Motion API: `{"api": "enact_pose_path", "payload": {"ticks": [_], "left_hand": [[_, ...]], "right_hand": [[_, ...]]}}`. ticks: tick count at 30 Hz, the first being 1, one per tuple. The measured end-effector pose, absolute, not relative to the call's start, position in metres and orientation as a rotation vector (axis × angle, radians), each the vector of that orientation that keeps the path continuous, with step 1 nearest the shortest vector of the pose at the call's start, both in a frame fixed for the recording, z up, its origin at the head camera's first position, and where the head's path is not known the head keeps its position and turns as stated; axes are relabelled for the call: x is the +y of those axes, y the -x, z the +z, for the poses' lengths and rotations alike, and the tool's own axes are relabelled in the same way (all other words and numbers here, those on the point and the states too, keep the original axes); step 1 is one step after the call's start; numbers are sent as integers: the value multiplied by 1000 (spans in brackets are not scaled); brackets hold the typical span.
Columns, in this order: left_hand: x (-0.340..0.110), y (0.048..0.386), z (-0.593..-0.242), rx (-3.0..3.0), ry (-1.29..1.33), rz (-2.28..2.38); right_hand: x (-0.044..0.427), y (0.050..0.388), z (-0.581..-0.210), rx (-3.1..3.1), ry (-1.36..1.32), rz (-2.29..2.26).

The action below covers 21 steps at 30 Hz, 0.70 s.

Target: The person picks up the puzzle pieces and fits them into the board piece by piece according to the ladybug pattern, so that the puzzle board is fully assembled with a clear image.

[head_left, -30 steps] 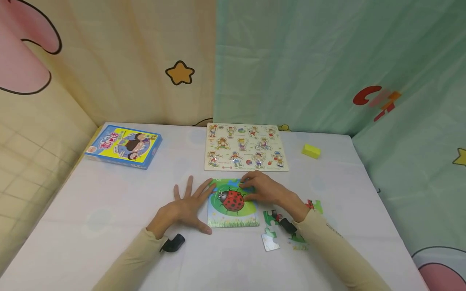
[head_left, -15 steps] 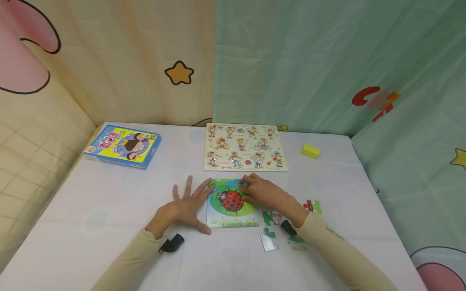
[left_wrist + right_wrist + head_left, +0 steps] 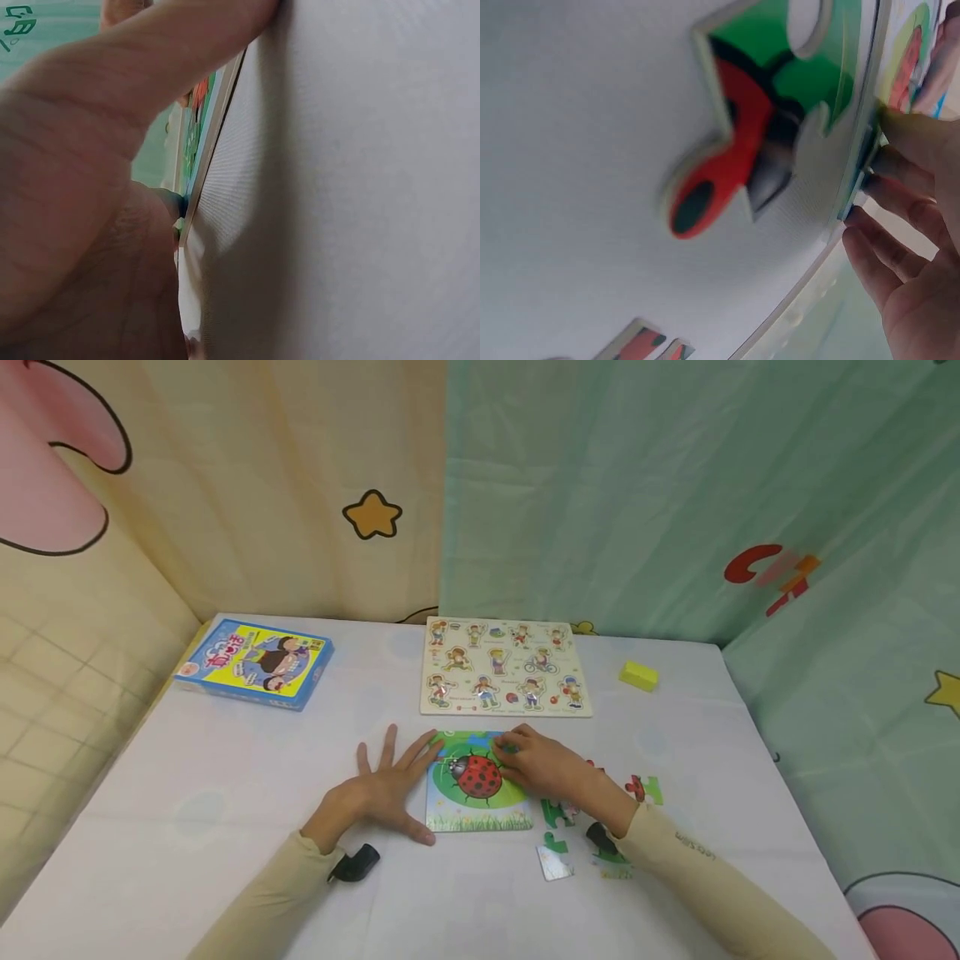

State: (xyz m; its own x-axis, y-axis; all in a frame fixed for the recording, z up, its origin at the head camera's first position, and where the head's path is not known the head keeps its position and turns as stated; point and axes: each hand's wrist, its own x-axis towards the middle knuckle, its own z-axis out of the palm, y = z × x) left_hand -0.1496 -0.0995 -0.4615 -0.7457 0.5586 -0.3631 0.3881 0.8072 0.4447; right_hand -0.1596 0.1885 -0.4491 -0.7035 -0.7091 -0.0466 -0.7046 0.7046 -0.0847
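A square ladybug puzzle board [image 3: 480, 814] lies on the white table in the head view. My left hand [image 3: 382, 789] lies at its left edge with fingers spread and straight, its fingertips touching the upper left corner. At the board's upper right corner my right hand [image 3: 543, 764] bends its fingers and thumb around a puzzle piece [image 3: 868, 146], which they mostly hide. Loose puzzle pieces lie right of the board: a white and green one [image 3: 555, 858], a green one [image 3: 555, 812] and a red and green one [image 3: 647, 789]. In the right wrist view a loose ladybug piece [image 3: 735, 135] looms large.
Behind the ladybug board is a larger board with cartoon children [image 3: 506, 697]. A blue and yellow box [image 3: 255, 662] sits at the back left. A yellow block [image 3: 639, 675] stands at the back right. Curtains [image 3: 600, 485] enclose the far side.
My right hand has shifted slightly and turned a little lower at the board's upper right corner. The left hand stays where it was.
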Motion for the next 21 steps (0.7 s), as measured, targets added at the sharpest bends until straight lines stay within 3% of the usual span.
{"api": "enact_pose_path", "payload": {"ticks": [11, 21], "left_hand": [[-100, 149, -458, 2519, -714, 462], [-98, 150, -460, 2518, -731, 467]], "right_hand": [[194, 165, -449, 2856, 1295, -29], [202, 177, -452, 2881, 1027, -258]]}}
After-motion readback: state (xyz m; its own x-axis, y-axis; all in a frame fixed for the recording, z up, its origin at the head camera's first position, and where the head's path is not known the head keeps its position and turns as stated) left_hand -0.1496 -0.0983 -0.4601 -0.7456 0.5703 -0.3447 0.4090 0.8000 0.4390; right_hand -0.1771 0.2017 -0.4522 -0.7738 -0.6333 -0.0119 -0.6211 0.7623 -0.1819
